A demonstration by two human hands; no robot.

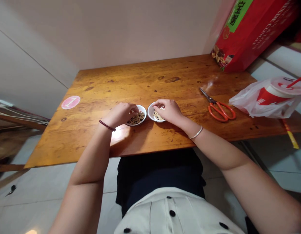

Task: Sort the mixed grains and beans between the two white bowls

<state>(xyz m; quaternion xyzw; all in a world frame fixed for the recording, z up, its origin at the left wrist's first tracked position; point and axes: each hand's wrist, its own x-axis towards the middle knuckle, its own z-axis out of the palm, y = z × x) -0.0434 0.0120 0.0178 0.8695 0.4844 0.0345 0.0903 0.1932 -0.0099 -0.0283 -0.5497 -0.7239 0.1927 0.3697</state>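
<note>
Two small white bowls stand side by side near the front of the wooden table. The left bowl [144,113] holds mixed beans [138,119], pale, dark and some reddish. In the right bowl [150,111] lie mostly pale beans [157,115] with a few dark ones. My left hand [122,113] reaches over the left bowl's left side, fingers bent together down at the beans; what they hold is hidden. Over the right bowl, my right hand [168,110] has its thumb and fingers curled inward at the beans, and anything between the fingertips is too small to make out.
Orange-handled scissors [222,112] lie on the wooden table [130,81] to the right. Beyond them is a lidded red-and-white cup [274,92] in a plastic bag [246,97]. A red box [248,35] stands at the back right. A round pink sticker [70,102] marks the left side.
</note>
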